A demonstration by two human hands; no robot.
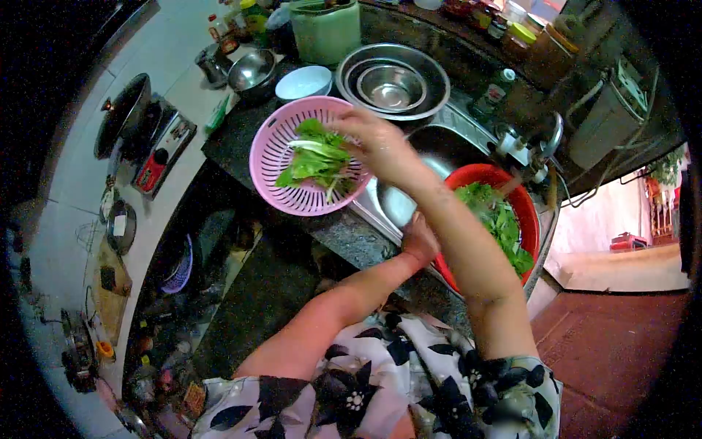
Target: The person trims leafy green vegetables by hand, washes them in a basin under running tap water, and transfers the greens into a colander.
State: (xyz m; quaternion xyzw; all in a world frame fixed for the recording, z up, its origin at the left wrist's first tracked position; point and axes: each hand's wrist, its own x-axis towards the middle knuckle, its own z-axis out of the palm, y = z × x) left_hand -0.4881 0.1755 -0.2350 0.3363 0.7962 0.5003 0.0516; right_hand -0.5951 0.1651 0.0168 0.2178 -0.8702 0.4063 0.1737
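Note:
Leafy greens (316, 159) with pale stems lie in a pink colander (265, 162) on the counter left of the sink. My right hand (373, 143) reaches across to the colander's right side. Its fingers are spread above the greens, apparently not gripping any. Lower down, my left hand (420, 240) is at the sink's front edge, close against the rim of a red basin (532, 212). My right forearm partly covers it and its fingers are hidden. More leafy greens (501, 230) fill the red basin, which stands at the right part of the sink (398, 205).
Nested metal bowls (395, 84) and a light blue bowl (303, 83) stand behind the colander. A faucet (545, 146) rises behind the basin. A green container (327, 33) and several jars line the back. Farther left are a stove (162, 157) and a wok (124, 113).

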